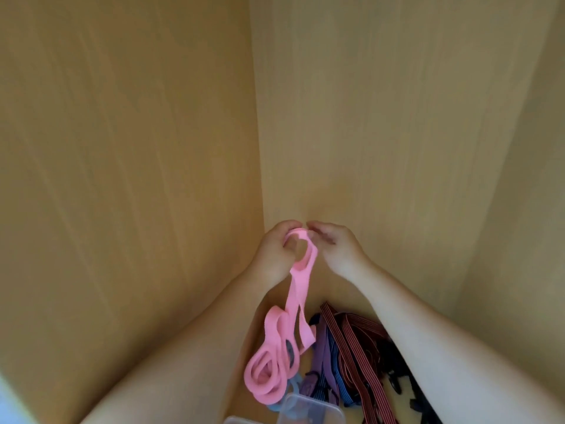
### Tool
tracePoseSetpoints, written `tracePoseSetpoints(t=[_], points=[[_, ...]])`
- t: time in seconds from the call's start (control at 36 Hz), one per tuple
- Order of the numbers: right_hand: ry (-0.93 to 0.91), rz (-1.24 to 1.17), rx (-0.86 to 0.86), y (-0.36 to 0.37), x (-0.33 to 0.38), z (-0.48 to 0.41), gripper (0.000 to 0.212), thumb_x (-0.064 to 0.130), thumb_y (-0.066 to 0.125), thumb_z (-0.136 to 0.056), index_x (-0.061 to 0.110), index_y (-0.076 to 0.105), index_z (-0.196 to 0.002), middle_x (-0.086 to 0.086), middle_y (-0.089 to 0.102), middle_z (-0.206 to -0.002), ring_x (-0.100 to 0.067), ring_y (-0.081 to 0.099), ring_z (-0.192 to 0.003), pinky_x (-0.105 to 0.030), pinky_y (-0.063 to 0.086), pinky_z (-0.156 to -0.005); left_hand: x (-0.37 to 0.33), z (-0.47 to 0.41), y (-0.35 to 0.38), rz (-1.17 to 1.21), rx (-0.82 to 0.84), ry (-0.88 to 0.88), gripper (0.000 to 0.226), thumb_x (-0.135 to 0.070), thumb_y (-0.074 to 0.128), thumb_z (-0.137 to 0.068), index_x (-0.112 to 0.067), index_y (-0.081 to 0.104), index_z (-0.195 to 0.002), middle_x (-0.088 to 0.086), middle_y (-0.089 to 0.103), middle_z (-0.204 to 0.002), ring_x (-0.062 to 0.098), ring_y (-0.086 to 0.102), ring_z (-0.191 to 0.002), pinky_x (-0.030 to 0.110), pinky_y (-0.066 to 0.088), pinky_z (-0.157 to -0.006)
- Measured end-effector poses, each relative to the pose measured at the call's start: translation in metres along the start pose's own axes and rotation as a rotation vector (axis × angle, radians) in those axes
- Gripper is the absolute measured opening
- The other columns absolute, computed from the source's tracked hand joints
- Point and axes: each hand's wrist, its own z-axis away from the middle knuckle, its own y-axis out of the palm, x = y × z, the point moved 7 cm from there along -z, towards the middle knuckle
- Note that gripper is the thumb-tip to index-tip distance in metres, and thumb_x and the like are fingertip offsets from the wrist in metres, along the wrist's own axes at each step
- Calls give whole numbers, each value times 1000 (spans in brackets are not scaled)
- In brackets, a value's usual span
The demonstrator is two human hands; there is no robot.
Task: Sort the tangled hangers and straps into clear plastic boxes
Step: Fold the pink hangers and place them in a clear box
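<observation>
Head view: left hand (273, 254) grips the top loop of the pink strap (296, 287), well above the clear plastic box (308, 412). The strap's long axis hangs down from the fingers, coiled tail near the box's left edge. Right hand (335, 250), fingers curled, meets the loop (grip unclear); striped straps (354, 347) lie above-right of the box; no legible writing.

Matt pink cloth strap (88, 296), clear glossy plastic box (308, 411) (partly seen), smooth matt wood-grain panels (137, 133).
</observation>
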Motion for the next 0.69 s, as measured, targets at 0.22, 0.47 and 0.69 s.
tracePoseSetpoints(t=[0.22, 0.47, 0.69], points=[[-139, -134, -20, -21, 52, -19, 32, -2, 58, -91, 27, 70, -85, 2, 68, -80, -11, 60, -75, -25, 46, -73, -51, -26, -20, 24, -93, 150, 31, -2, 46, -96, -8, 49, -126, 0, 57, -107, 9, 55, -91, 0, 38, -72], [-135, -352, -136, -60, 110, -48, 16, -7, 56, -91, -1, 65, -103, -5, 65, -78, -5, 62, -60, -20, 54, -68, -104, -54, -34, 261, -139, 210, 16, -9, 54, -95, -14, 51, -110, 10, 63, -106, 14, 58, -88, 25, 46, -77], [-85, -561, -209, -83, 115, -41, 15, -4, 55, -93, 7, 65, -92, -8, 64, -81, -15, 60, -66, -23, 56, -67, -97, -38, -4, 390, 76, 62, 16, -17, 42, -103, -19, 57, -97, 2, 67, -98, 24, 64, -99, 44, 49, -98]])
